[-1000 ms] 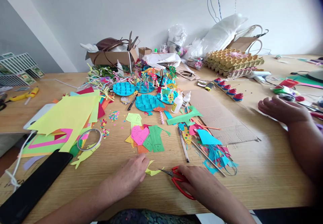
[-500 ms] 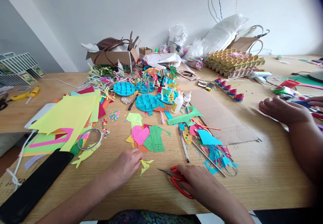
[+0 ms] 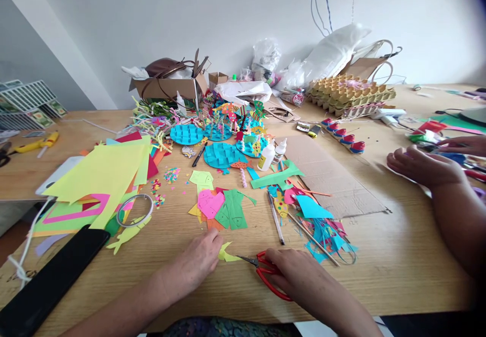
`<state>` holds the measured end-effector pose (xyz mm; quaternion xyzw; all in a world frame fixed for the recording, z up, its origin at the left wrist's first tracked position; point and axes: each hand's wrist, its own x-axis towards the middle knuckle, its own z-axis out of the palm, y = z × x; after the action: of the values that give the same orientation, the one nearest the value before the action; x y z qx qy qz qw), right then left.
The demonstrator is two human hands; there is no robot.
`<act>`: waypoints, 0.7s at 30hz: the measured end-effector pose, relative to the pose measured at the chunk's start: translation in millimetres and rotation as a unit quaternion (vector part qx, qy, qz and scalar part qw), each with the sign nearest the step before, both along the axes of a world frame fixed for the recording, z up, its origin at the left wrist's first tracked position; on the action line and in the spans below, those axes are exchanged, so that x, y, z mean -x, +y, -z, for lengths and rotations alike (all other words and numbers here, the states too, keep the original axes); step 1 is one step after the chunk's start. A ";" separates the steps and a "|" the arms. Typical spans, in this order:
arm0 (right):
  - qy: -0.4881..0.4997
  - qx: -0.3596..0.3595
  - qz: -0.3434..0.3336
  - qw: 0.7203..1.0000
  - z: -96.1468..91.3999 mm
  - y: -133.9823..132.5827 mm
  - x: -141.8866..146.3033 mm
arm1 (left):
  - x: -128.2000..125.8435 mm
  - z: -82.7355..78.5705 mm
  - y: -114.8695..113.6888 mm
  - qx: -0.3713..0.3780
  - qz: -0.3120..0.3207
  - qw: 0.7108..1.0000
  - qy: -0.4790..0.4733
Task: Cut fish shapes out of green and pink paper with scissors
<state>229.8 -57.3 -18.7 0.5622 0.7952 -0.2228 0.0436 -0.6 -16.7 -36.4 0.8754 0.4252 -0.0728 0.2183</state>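
1. The yellow paper scrap (image 3: 228,254) lies on the table (image 3: 379,261) just left of the scissors (image 3: 266,271), touching the blade tips.
2. The scrap is held at its left edge by the closed fingertips of the left hand (image 3: 197,262).
3. The red handles are gripped by the right hand (image 3: 299,276); the blades are nearly shut.
4. Judgement: the scrap is light, thin, floppy and easily creased, so it is best pinched close to the scissors.
5. The scrap's outline is too small to read. The fingers in the handle loops are covered.
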 end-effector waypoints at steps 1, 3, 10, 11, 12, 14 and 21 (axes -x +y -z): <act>0.000 -0.001 -0.001 1.000 -0.4 0.3 0.2 | -0.6 1.4 0.3 -0.006 0.002 1.000 0.004; 0.002 -0.002 -0.005 1.000 -0.6 0.4 0.0 | -1.3 5.1 0.6 -0.012 0.008 1.000 0.006; 0.006 0.007 0.001 1.000 0.2 -0.2 -2.7 | -0.6 12.4 -3.9 -0.018 0.005 1.000 0.013; 0.007 0.007 0.002 1.000 -0.3 0.1 -2.7 | -0.2 12.1 -3.9 -0.018 0.002 1.000 0.013; 0.008 0.008 0.002 1.000 -0.8 0.5 -2.7 | 0.4 11.5 -3.2 -0.016 -0.001 1.000 0.012; 0.009 0.014 0.003 1.000 -1.4 1.3 -2.5 | 2.1 9.4 0.4 -0.014 -0.010 1.000 0.007; -0.015 0.036 0.019 0.999 1.7 2.5 -1.0 | 11.3 -5.2 18.0 -0.013 -0.045 0.999 -0.004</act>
<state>230.8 -54.8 -20.4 0.5783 0.7753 -0.2436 0.0712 -12.0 1.3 -31.2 0.8586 0.4637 -0.0538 0.2116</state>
